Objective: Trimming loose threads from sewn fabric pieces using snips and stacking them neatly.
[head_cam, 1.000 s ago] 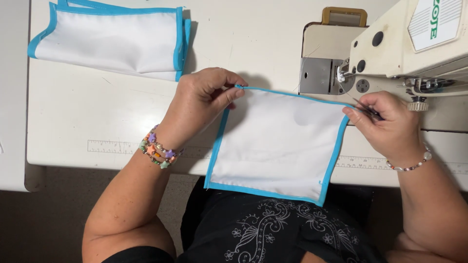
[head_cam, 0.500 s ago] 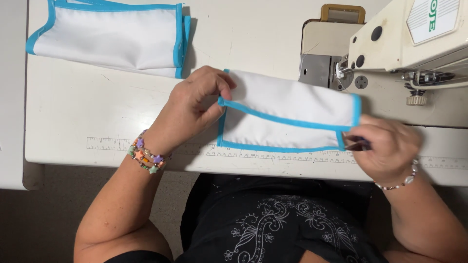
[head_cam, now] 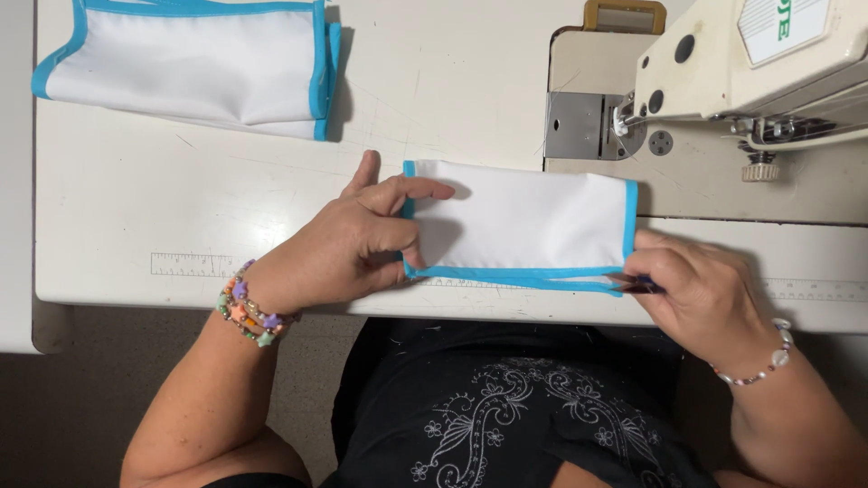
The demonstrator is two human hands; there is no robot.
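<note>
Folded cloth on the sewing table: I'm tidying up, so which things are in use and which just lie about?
In use:
folded white cloth with blue edging
left hand
right hand

Lying about:
stack of similar cloths
sewing machine

One label: tilted white rectangle with green lettering and fine grey stripes, upper right of frame, on sewing machine.

A white fabric piece — blue-bound edges, folded in half — lies flat near the table's front edge.
</note>
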